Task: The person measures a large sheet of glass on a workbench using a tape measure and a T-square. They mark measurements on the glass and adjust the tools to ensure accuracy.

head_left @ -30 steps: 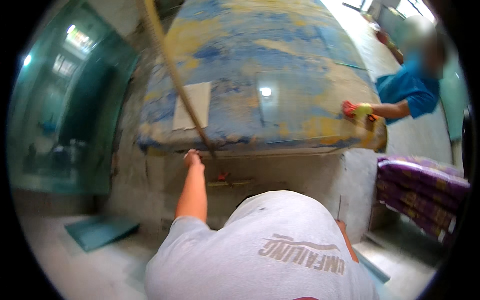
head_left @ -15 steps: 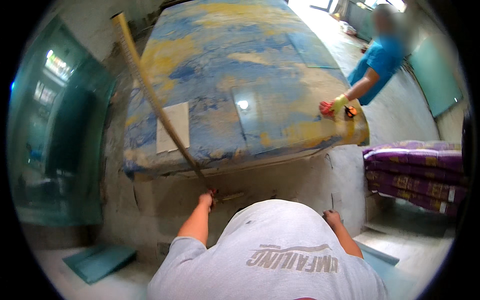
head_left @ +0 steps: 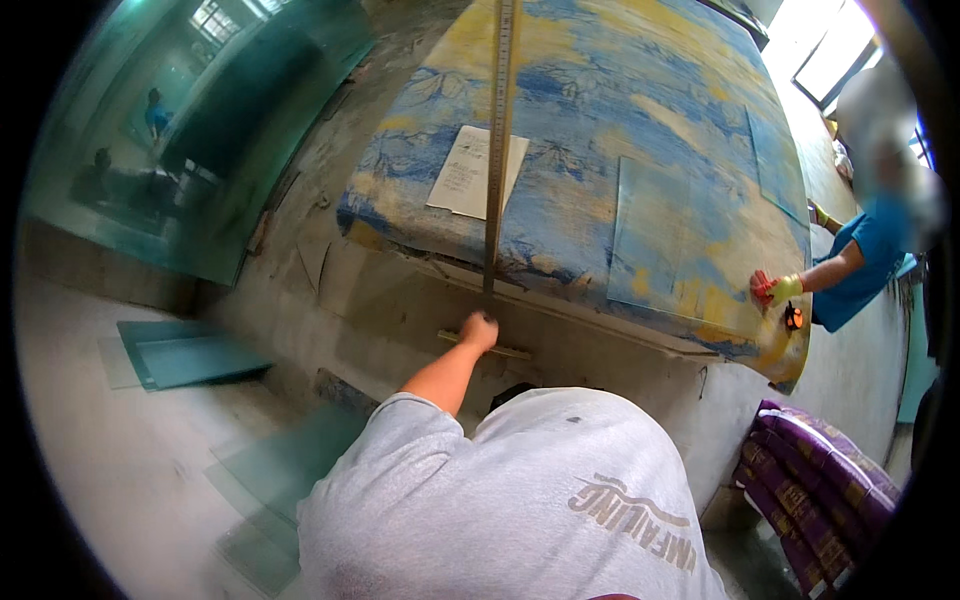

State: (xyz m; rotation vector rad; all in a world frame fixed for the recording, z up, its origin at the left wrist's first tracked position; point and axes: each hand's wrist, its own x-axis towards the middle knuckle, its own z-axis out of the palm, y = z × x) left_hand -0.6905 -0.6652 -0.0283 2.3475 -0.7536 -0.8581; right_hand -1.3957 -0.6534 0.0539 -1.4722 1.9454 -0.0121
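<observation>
My left hand [head_left: 479, 331] is closed round the near end of a long T-square [head_left: 497, 150], beside its short crossbar [head_left: 510, 350]. The graduated blade points away from me over the table [head_left: 570, 110], which has a blue and yellow patterned cover. Beneath or behind the blade lies a white sheet with handwriting [head_left: 460, 185]. A clear glass pane [head_left: 650, 240] rests on the table to the right of the blade. My right hand is out of view.
At the table's right corner a co-worker's gloved hand [head_left: 778, 288] rests near an orange and black tape measure [head_left: 794, 318]. Another pane [head_left: 775, 165] lies farther back. Large glass sheets [head_left: 215, 140] lean at left; glass pieces [head_left: 190, 355] lie below. Purple bundles [head_left: 815, 500] stand at right.
The view has swung right and tilted. The T-square, slanting to the left before, now stands nearly upright in the picture. My right hand has gone out of view.
</observation>
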